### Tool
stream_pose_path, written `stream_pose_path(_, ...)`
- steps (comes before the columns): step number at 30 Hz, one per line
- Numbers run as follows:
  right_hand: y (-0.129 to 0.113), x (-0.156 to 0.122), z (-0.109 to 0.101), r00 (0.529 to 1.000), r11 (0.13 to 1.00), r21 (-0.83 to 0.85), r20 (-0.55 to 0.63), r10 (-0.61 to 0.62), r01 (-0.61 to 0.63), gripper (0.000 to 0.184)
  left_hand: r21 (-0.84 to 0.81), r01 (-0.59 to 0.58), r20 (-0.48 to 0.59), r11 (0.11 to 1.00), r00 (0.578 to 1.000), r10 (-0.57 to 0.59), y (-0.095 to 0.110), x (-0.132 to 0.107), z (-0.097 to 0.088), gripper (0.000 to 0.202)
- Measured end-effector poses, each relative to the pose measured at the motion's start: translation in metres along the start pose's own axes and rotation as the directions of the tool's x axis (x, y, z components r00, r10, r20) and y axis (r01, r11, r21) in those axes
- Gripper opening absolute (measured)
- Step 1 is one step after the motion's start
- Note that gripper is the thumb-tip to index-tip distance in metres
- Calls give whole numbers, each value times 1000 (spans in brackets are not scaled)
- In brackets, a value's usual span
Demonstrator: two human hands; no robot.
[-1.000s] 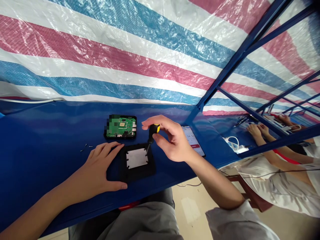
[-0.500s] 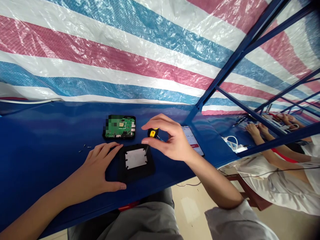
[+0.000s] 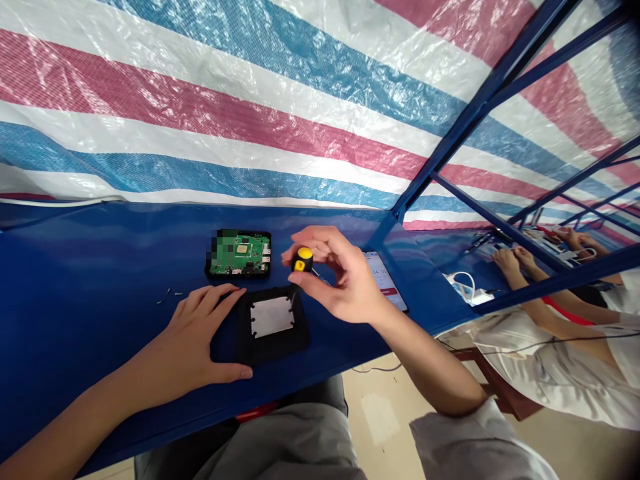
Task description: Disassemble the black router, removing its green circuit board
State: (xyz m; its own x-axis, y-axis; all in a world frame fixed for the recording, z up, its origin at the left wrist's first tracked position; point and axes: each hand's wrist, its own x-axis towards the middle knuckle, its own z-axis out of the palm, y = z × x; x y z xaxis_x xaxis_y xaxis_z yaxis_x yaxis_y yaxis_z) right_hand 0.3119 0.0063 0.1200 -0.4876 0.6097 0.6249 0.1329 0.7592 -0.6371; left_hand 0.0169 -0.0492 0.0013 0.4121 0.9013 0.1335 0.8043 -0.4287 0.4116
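My right hand (image 3: 345,273) is closed around the yellow-and-black handle of a screwdriver (image 3: 302,259). The handle stands nearly upright. Its thin shaft points down at the upper right corner of a light metal plate on a black case cover (image 3: 301,333); whether the tip sits in a screw is too small to tell. My left hand (image 3: 200,340) steadies the cover's left side, fingertips at the top edge and thumb at the bottom edge. Behind the cover lies a green circuit board (image 3: 243,253) in a black case half, partly pixelated.
Several small screws (image 3: 169,293) lie left of the board. A phone (image 3: 385,280) with a running timer rests beyond my right hand. Further right are a white power strip (image 3: 470,290), blue frame bars (image 3: 480,193) and another person's hands (image 3: 513,260). Striped sheeting (image 3: 250,120) hangs behind the table.
The screwdriver's handle has turned and tilted in my right fingers, showing more of its yellow top. The left hand and the cover stay in place.
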Motion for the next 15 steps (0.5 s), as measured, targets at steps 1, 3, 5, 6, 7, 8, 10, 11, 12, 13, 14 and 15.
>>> stream_pose_path(1, -1, 0, 0, 1000, 1000, 7, 13, -9, 9, 23, 0, 4, -15, 1000, 1000, -4, 2, 0, 0, 108)
stream_pose_path(3, -1, 1, -2, 997, 997, -17, 11, -74, 74, 21, 3, 3, -24, 1000, 1000, -3, 5, 0, -1, 107)
stream_pose_path(5, -1, 2, -2, 990, 989, -58, -22, -137, 135, 12, 9, 2, -12, 1000, 1000, -2, 4, 0, -1, 108)
stream_pose_path(6, 0, 2, -2, 989, 988, -69, -32, -143, 140, 10, 14, -3, 7, 1000, 1000, 3, 3, 0, -1, 109)
stream_pose_path(7, 1, 2, -1, 991, 989, -67, -37, -131, 129, 15, 18, -7, 24, 1000, 1000, 6, 1, 0, -1, 109)
stream_pose_path(8, 2, 2, 0, 994, 993, -47, -34, -107, 105, 23, 21, -10, 35, 1000, 999, 9, 0, 0, -1, 109)
stream_pose_path(10, 2, 0, 1, 999, 999, 13, -7, -48, 48, 30, 26, -7, 31, 1000, 999, 7, -2, 1, -1, 109)
stream_pose_path(11, 1, 0, 1, 999, 999, 38, 10, -31, 31, 30, 26, -6, 25, 1000, 1000, 5, -3, 1, -1, 109)
stream_pose_path(12, 1, 0, 0, 999, 998, 51, 24, -29, 28, 29, 26, -4, 20, 1000, 1000, 3, -4, 1, -1, 109)
stream_pose_path(13, 0, 0, 0, 999, 998, 47, 27, -45, 44, 26, 26, -8, 24, 1000, 1000, 7, -4, 1, -1, 109)
stream_pose_path(14, 0, 1, -1, 997, 997, 28, 21, -68, 67, 22, 25, -17, 39, 1000, 999, 16, -4, 1, -1, 110)
stream_pose_path(15, -1, 2, -1, 995, 995, 6, 5, -98, 98, 15, 24, -21, 47, 999, 999, 20, -4, 1, 0, 110)
